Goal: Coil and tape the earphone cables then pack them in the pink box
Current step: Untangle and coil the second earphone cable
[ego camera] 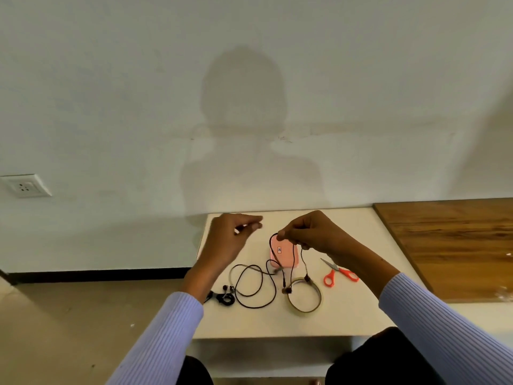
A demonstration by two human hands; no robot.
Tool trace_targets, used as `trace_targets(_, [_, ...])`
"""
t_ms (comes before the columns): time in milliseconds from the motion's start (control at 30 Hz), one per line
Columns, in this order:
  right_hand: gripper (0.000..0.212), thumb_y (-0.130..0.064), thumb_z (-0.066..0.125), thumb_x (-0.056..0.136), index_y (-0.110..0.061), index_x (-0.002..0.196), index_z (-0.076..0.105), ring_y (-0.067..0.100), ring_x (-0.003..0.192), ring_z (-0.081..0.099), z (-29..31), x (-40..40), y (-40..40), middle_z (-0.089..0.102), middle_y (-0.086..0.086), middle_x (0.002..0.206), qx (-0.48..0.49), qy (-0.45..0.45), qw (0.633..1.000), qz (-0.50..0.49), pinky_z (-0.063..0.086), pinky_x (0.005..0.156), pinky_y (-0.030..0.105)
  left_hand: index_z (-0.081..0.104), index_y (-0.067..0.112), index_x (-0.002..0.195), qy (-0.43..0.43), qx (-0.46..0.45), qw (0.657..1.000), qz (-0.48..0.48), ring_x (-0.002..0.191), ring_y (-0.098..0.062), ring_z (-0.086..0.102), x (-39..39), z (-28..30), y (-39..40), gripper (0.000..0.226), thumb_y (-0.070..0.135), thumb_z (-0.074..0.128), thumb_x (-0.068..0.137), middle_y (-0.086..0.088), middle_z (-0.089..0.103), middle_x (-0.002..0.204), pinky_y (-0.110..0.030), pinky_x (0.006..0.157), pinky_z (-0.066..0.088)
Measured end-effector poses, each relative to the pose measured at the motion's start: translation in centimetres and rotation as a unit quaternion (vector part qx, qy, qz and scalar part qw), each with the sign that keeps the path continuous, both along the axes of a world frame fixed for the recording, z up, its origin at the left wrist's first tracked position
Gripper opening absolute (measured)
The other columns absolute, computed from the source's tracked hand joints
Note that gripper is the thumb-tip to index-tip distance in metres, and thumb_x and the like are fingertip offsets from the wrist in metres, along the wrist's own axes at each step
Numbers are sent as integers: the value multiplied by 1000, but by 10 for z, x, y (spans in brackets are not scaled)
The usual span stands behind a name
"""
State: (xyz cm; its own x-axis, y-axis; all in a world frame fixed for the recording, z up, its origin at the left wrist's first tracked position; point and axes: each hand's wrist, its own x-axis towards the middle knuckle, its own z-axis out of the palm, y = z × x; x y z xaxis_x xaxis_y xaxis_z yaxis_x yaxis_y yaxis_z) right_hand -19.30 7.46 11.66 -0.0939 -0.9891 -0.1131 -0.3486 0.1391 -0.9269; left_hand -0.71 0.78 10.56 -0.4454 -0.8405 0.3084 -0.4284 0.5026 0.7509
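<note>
So there's a big off-white wall (249, 79) filling most of the view, with a person's shadow on it and a white wall socket (25, 186) low on the left. Below that sits a white rectangular table (347, 315), and a brown wood-grain board (458, 245) butts up against its right side.

Both arms are in pale lilac ribbed sleeves (444, 329), raised over the table. The right hand (313, 232) has its fingers curled and pinches a thin black earphone cable (261, 290) at the top of a loop, lifted off the table. From there the cable hangs down in front of the pink box, its two earbuds dangling over the tape roll, and the rest trails in loose curls on the tabletop to the left. The left hand (230, 237) is up at about the same height, fingers bent toward the thumb, but it's blurry and I honestly can't tell if it's holding any cable.

The small pink rounded box (286, 255) lies closed on the table, just behind the hanging loop, towards the far side. Near of it is a ring of clear yellowish tape (304, 297), and right of that are orange-handled scissors (340, 272). A second black earphone set (225, 297), already bundled up tight, sits by the table's left edge near the left wrist.
</note>
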Motion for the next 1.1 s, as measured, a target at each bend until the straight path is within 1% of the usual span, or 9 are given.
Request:
trace_targets(133, [19, -19, 68, 84, -16, 65, 70, 4, 47, 45, 4, 7, -3, 57, -4, 53, -16, 30, 999, -6, 40, 48, 15, 71, 10, 105, 26, 103, 993, -49, 60, -2, 59, -20, -5, 10, 21, 15, 55, 94, -1, 71, 84, -20, 58, 50])
trace_targets(233, [17, -19, 65, 86, -13, 71, 71, 7, 51, 45, 4, 5, -1, 58, 2, 60, -19, 23, 1000, -6, 41, 50, 16, 72, 9, 94, 55, 113, 991, -44, 65, -11, 61, -23, -6, 13, 17, 14, 56, 93, -5, 70, 79, -30, 67, 56])
trace_targets(367, [21, -28, 67, 85, -10, 90, 76, 4, 53, 43, -4, -1, 6, 57, -1, 63, 5, -11, 1000, 11, 39, 52, 16, 70, 13, 95, 58, 51, 997, -3, 64, -9, 64, -20, 0, 12, 11, 10, 60, 90, -2, 68, 74, -13, 63, 51])
trace_targets(567, [16, -15, 60, 91, -11, 91, 75, 5, 55, 43, -16, -26, 25, 60, -4, 63, 56, -65, 996, -6, 35, 50, 18, 69, 16, 91, 91, 46, 994, 48, 64, -8, 64, 10, -6, -5, 12, 9, 60, 90, -2, 67, 69, -28, 72, 55])
trace_targets(667, [19, -10, 58, 90, -12, 85, 76, 7, 58, 45, -18, -21, 28, 62, 3, 69, 54, -72, 996, -19, 36, 52, 18, 70, 17, 88, 70, 13, 996, 61, 65, -6, 62, 11, -14, -5, 14, 8, 59, 90, 1, 65, 67, -14, 63, 51])
trace_targets(767, [18, -10, 59, 88, -10, 82, 76, 14, 59, 41, -19, -14, 25, 55, 7, 68, 47, -61, 996, -39, 34, 53, 25, 72, 15, 104, 1, -51, 995, 80, 74, 3, 61, 10, -22, -3, 20, 9, 58, 92, 3, 72, 87, 0, 63, 39])
trace_targets(867, [15, -10, 62, 86, -4, 86, 75, 16, 59, 41, -18, -9, 20, 53, 6, 65, 45, -68, 995, -56, 37, 54, 26, 68, 13, 116, 1, -41, 998, 49, 89, -7, 63, 3, -23, 4, 27, 7, 56, 93, -1, 70, 109, -1, 71, 43])
trace_targets(1000, [15, -15, 63, 86, -6, 87, 75, 8, 52, 42, -15, 2, 15, 55, 0, 61, 34, -35, 998, -51, 32, 42, 13, 72, 17, 104, 14, 12, 1000, -22, 65, 4, 58, -18, -18, 21, 18, 16, 61, 90, 8, 71, 91, -13, 58, 45])
trace_targets(1100, [14, -15, 64, 85, -6, 83, 74, 11, 52, 42, -15, 5, 10, 54, 3, 62, 27, -31, 997, -59, 35, 46, 18, 73, 14, 88, 18, 27, 999, -34, 64, 8, 58, -25, -20, 25, 10, 16, 63, 89, 15, 65, 72, -11, 58, 43])
